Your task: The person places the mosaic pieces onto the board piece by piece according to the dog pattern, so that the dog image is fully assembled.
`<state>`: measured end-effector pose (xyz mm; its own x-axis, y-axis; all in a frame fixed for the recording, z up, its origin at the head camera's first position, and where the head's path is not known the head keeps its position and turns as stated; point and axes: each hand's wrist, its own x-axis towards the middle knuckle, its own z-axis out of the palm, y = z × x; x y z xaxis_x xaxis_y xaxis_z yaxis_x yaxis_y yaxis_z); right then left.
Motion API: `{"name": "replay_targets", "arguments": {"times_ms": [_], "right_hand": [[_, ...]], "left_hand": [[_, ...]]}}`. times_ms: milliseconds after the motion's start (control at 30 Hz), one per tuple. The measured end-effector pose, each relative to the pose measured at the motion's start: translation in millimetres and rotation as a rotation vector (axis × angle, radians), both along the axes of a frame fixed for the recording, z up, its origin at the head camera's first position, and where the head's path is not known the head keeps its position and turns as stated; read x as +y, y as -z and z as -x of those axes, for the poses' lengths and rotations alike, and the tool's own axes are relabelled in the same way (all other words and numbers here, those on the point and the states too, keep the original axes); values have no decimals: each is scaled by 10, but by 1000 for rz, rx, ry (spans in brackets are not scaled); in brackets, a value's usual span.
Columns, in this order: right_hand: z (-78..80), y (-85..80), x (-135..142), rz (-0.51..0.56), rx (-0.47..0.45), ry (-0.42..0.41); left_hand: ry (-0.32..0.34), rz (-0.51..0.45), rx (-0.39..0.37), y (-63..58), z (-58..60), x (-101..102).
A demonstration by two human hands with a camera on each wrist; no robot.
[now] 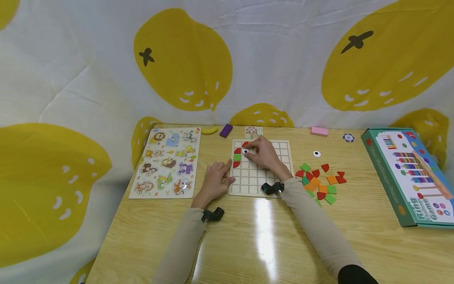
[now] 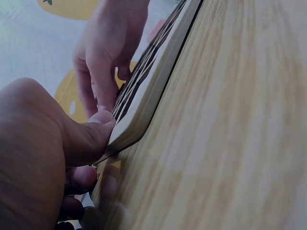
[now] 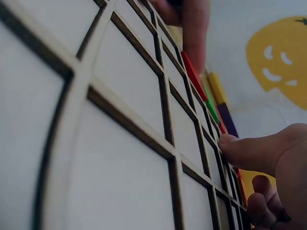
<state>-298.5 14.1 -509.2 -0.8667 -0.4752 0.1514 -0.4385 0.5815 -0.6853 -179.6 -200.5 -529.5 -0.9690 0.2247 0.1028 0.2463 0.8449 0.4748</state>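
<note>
A square wooden grid board [image 1: 248, 182] lies on the table. Red quarter-round pieces and a green square [image 1: 237, 157] sit in cells near its upper left. Between the thumb and forefinger of my right hand [image 1: 264, 154] is a round white eye piece [image 1: 245, 151], pinched over the upper left cells. In the right wrist view the right thumb [image 3: 254, 151] is low over the grid, and the eye piece is hidden. My left hand [image 1: 214, 179] rests beside the board, its extended forefinger and thumb touching the left edge. The left wrist view shows that thumb [image 2: 91, 136] against the board's corner.
Right of the board lie loose red, orange and green pieces [image 1: 331, 189] and another eye piece [image 1: 317, 154]. An animal puzzle [image 1: 161, 171] lies left, a game box [image 1: 408, 177] far right. Behind are a pattern card [image 1: 253, 132], purple block [image 1: 226, 130], banana [image 1: 210, 130] and pink block [image 1: 319, 131].
</note>
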Motion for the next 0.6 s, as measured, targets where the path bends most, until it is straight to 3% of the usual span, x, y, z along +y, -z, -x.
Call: {"name": "replay_targets", "arguments": {"times_ms": [600], "right_hand": [[-15, -27, -40, -8, -16, 61]], "left_hand": [[2, -12, 10, -30, -19, 9]]}}
